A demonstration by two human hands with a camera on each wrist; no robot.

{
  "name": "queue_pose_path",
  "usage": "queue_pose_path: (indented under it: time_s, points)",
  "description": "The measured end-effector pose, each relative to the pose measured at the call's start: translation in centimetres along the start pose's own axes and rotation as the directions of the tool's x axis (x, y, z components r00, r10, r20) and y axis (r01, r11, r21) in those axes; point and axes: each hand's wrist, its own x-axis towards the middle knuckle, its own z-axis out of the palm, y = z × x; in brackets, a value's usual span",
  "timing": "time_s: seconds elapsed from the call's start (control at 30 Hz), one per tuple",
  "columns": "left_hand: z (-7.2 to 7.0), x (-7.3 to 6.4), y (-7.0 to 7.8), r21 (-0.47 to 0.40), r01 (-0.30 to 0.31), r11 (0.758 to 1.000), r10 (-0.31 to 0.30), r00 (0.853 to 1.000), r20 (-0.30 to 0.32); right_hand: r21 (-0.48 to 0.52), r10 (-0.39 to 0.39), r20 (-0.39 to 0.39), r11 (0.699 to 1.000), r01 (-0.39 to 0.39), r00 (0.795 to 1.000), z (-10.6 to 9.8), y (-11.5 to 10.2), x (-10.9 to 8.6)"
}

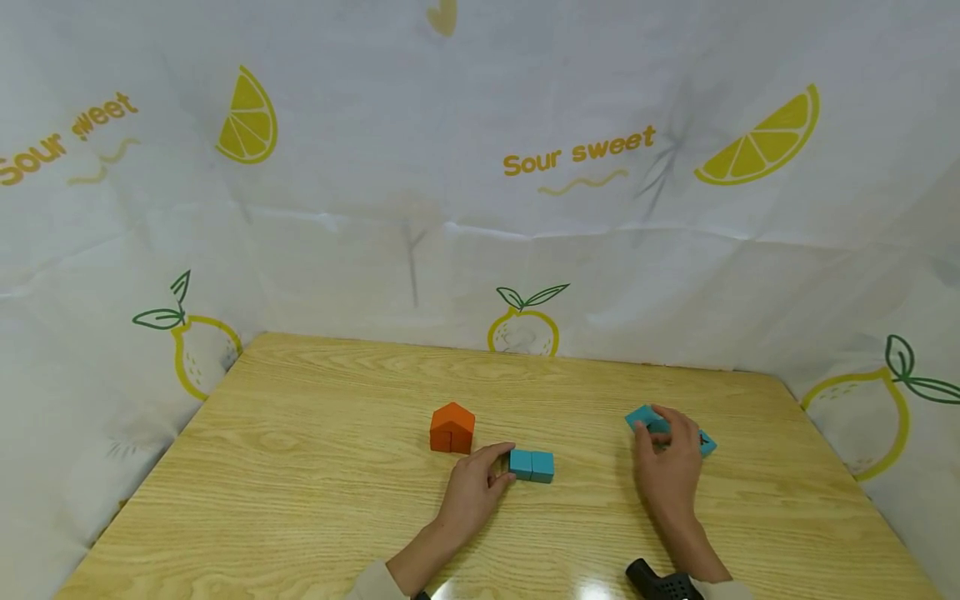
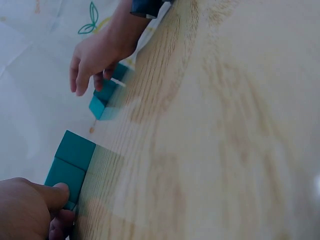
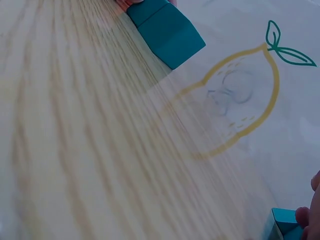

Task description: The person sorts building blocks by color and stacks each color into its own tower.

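Observation:
Two blue blocks (image 1: 542, 468) lie side by side near the middle of the wooden table. My left hand (image 1: 468, 496) pinches the left one between thumb and finger; the thumb (image 2: 61, 194) lies along the block's face in the left wrist view. Farther right, my right hand (image 1: 671, 467) curls over a group of blue blocks (image 1: 642, 416), thumb on the near side and fingers across the top. One pointed blue end (image 1: 708, 446) with a dark red mark shows beyond the fingers. The hand hides the middle of that group.
An orange house-shaped stack of blocks (image 1: 452, 437) stands left of the blue pair, just beyond my left hand. A white cloth (image 1: 390, 275) with lemon prints hangs around the back and sides of the table (image 1: 300, 483).

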Motion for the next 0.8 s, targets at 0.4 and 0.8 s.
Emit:
queue_pose_path:
  time_s: [0.4, 0.8]
  points:
    - [0.04, -0.02, -0.13, 0.004, -0.005, 1.0, 0.005, 1.0, 0.003, -0.053, 0.011, -0.042, 0.999, -0.013, 0.999, -0.15, 0.49, -0.09]
    - [0.03, -0.05, -0.18, 0.004, -0.018, 1.0, 0.018, 1.0, -0.003, -0.056, 0.027, 0.009, 0.998, -0.027, 1.0, -0.19, 0.79, -0.07]
